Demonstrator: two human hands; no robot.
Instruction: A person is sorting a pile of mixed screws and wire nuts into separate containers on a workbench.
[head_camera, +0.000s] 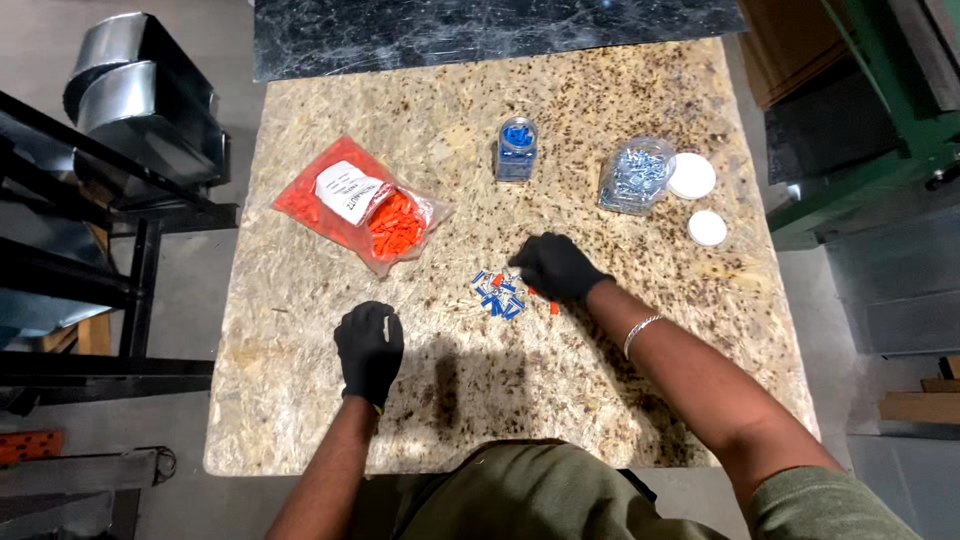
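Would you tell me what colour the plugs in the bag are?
Orange; the plugs show in the head view, inside the clear bag.

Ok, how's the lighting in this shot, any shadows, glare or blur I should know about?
Head view: light is even and fairly bright on the table; soft shadows fall beneath the left hand and right hand; mild glare on the orange bag and the screw jar; the small plugs are sharp enough to tell blue from orange; edges bow slightly from the wide lens.
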